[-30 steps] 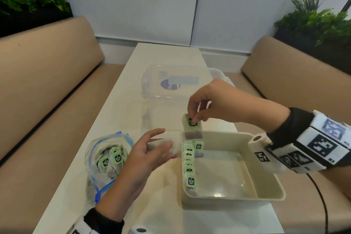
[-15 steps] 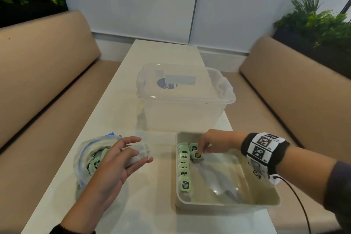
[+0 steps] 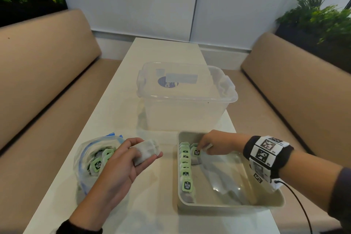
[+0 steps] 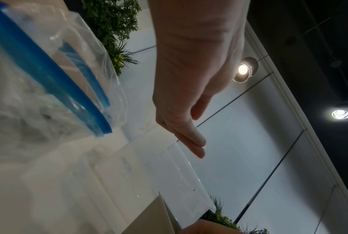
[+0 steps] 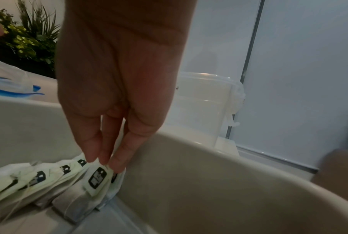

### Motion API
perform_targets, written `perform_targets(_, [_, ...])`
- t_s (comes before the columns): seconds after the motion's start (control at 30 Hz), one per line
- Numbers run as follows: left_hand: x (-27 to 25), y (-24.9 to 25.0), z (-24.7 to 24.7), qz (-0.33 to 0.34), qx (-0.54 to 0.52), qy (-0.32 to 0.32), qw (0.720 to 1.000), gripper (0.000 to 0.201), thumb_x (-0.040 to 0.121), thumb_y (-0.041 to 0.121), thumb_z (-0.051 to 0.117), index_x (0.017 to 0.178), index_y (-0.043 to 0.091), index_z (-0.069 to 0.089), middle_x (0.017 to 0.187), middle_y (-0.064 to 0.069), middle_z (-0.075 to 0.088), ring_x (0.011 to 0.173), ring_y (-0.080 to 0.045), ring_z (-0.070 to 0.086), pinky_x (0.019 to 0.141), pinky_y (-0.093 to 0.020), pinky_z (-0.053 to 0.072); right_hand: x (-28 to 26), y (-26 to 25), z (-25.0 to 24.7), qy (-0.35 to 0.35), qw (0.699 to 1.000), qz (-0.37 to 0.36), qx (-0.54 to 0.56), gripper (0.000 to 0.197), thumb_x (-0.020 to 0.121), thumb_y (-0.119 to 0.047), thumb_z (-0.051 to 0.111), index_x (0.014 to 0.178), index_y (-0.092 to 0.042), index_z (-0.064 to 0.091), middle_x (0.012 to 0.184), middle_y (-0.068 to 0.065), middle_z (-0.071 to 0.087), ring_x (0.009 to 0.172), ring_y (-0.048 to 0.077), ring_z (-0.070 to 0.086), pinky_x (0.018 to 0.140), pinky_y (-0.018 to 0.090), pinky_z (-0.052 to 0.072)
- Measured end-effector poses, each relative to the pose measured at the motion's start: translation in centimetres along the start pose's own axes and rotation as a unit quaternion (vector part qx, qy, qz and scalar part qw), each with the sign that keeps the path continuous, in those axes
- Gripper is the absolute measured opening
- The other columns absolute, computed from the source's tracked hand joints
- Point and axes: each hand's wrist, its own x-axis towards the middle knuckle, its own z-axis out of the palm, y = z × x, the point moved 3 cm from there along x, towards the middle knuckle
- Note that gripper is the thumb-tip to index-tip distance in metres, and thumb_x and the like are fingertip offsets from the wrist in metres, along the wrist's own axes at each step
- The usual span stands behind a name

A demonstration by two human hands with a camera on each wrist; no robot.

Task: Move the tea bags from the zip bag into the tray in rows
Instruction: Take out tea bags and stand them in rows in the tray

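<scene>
A clear zip bag with a blue seal lies open at the left, green-tagged tea bags inside. My left hand hovers beside its mouth and grips a small stack of white tea bags. The beige tray sits at the right. A row of tea bags stands along its left wall. My right hand reaches into the far left corner and pinches one tea bag by its tag, beside the row's far end. In the right wrist view the fingertips pinch that tea bag near the tray wall.
A clear lidded plastic box stands just behind the tray on the long white table. Tan benches run along both sides, with plants behind them. A cable hangs from my right wrist band.
My right hand has come down from above the tray's rim into the tray with the tea bag. My left hand, still holding its stack, has drifted left toward the zip bag.
</scene>
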Motion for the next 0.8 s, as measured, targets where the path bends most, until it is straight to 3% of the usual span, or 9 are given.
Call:
perform_targets(0.17, [0.1, 0.0, 0.7, 0.025, 0.003, -0.002, 1.000, 0.017, 0.095, -0.008, 0.037, 0.094, 0.003, 0.049, 0.101, -0.018, 0.066, 0.087, -0.034, 0.072, 0.074, -0.025, 0.058, -1.4, -2.0, -2.9, 0.071, 0.997, -0.027, 0.012, 0.030, 0.090, -0.014, 0.056, 0.120, -0.014, 0.063, 0.118, 0.002, 0.066, 0.104, 0.015, 0.063, 0.095, 0.029, 0.048])
perform_targets(0.27, [0.4, 0.0, 0.7, 0.083, 0.050, -0.004, 0.995, 0.014, 0.088, -0.005, 0.057, 0.090, 0.008, 0.052, 0.095, -0.013, 0.063, 0.082, -0.024, 0.069, 0.071, -0.023, 0.058, -2.8, -5.1, -5.7, 0.120, 0.975, -0.083, 0.168, 0.022, 0.094, -0.025, 0.054, 0.110, -0.015, 0.066, 0.099, 0.002, 0.070, 0.086, 0.015, 0.067, 0.078, 0.028, 0.056])
perform_targets(0.33, [0.3, 0.3, 0.8, 0.157, 0.113, 0.000, 0.981, 0.024, 0.074, -0.002, 0.073, 0.081, 0.010, 0.054, 0.084, -0.005, 0.062, 0.075, -0.017, 0.064, 0.069, -0.020, 0.056, -3.9, -7.2, -6.8, 0.075, 0.938, -0.090, 0.326, 0.030, 0.097, -0.033, 0.046, 0.109, -0.012, 0.063, 0.092, 0.004, 0.069, 0.079, 0.015, 0.068, 0.068, 0.026, 0.056])
perform_targets(0.43, [-0.2, 0.8, 1.3, 0.277, 0.190, 0.002, 0.942, 0.027, 0.072, -0.011, 0.073, 0.070, 0.010, 0.055, 0.075, 0.004, 0.068, 0.076, -0.007, 0.068, 0.070, -0.014, 0.051, -5.1, -9.5, -7.3, 0.023, 0.902, -0.108, 0.419, 0.037, 0.097, -0.036, 0.044, 0.113, -0.006, 0.059, 0.089, 0.008, 0.068, 0.076, 0.016, 0.065, 0.068, 0.026, 0.054])
perform_targets(0.53, [-0.8, 0.7, 1.3, 0.381, 0.209, -0.010, 0.901, 0.025, 0.072, 0.000, 0.077, 0.067, 0.018, 0.061, 0.080, -0.001, 0.068, 0.097, -0.015, 0.068, 0.079, -0.019, 0.052, -5.6, -10.7, -8.2, 0.060, 0.890, -0.141, 0.430, 0.023, 0.093, -0.020, 0.057, 0.109, -0.004, 0.060, 0.081, 0.002, 0.069, 0.073, 0.013, 0.066, 0.067, 0.024, 0.054])
perform_targets(0.73, [-1.9, 0.9, 1.5, 0.505, 0.310, -0.001, 0.806, 0.017, 0.073, 0.016, 0.073, 0.080, 0.029, 0.064, 0.100, 0.006, 0.060, 0.106, -0.017, 0.062, 0.084, -0.034, 0.054, -6.6, -12.7, -10.1, 0.112, 0.884, -0.188, 0.414, 0.014, 0.087, -0.012, 0.064, 0.101, -0.009, 0.063, 0.089, 0.011, 0.069, 0.077, 0.013, 0.065, 0.072, 0.024, 0.055])
perform_targets(0.8, [-2.0, 1.1, 1.6, 0.501, 0.304, -0.008, 0.810, 0.037, 0.067, 0.022, 0.077, 0.099, 0.033, 0.062, 0.119, 0.005, 0.051, 0.114, -0.017, 0.057, 0.087, -0.031, 0.053, -7.0, -13.3, -10.9, 0.158, 0.894, -0.203, 0.367, 0.014, 0.086, -0.008, 0.065, 0.100, -0.011, 0.063, 0.081, 0.001, 0.068, 0.074, 0.013, 0.066, 0.070, 0.024, 0.056])
